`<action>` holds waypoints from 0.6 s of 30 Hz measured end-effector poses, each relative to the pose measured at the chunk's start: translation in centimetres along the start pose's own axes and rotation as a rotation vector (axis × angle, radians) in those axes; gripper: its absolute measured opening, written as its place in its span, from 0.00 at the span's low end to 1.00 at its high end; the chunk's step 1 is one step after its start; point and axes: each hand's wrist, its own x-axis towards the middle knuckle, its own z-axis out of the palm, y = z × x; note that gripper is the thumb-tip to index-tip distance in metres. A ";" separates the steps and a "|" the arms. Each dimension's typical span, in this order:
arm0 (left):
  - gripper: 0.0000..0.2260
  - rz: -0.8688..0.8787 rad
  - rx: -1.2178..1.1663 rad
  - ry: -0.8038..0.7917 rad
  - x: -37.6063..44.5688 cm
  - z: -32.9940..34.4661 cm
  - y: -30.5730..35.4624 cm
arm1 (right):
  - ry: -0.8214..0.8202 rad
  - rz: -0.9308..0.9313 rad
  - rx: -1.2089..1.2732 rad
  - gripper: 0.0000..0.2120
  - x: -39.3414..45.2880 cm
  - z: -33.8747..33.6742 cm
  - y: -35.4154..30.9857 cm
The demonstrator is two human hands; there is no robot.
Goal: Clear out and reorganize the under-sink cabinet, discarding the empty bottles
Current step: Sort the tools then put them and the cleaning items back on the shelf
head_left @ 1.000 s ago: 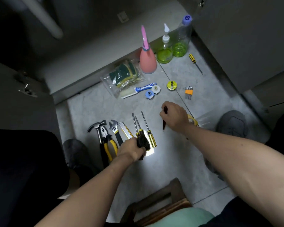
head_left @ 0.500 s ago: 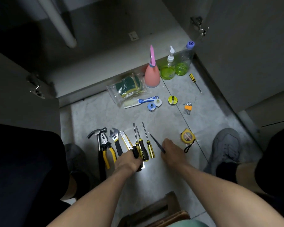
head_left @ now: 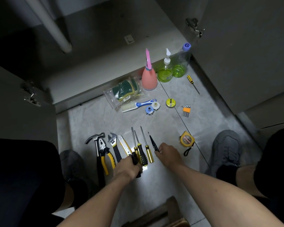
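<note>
Left hand (head_left: pixel 127 167): fingers curled tight round the black handle of a screwdriver (head_left: pixel 135 154), at 6 o'clock in the tool row.
Right hand (head_left: pixel 168 154): fingers pinched on the rear end of a thin black tester pen (head_left: pixel 153 141), tip pointing to 11 o'clock, lying on the floor (head_left: pixel 92 122).
Tool row: hammer (head_left: pixel 95 141), pliers (head_left: pixel 105 153), wrench (head_left: pixel 113 145), utility knife (head_left: pixel 125 145), two more screwdrivers side by side.
Bottles: pink spray bottle (head_left: pixel 149 77), green pump bottle (head_left: pixel 165 71) and clear blue-capped bottle (head_left: pixel 181 63) stand at 12 o'clock, by the open cabinet's edge.
Tape measure (head_left: pixel 186 139): at 2 o'clock from the right hand, apart.
</note>
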 end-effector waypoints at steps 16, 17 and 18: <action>0.15 0.106 0.007 0.114 3.7 1.1 8.1 | 0.225 0.084 -0.150 0.35 1.3 -8.1 4.9; 0.16 0.120 -0.004 0.117 3.9 1.2 8.9 | 0.179 0.117 -0.187 0.34 1.3 -8.2 5.5; 0.16 0.137 -0.014 0.116 4.2 1.1 9.5 | 0.145 0.134 -0.219 0.32 1.3 -8.3 6.1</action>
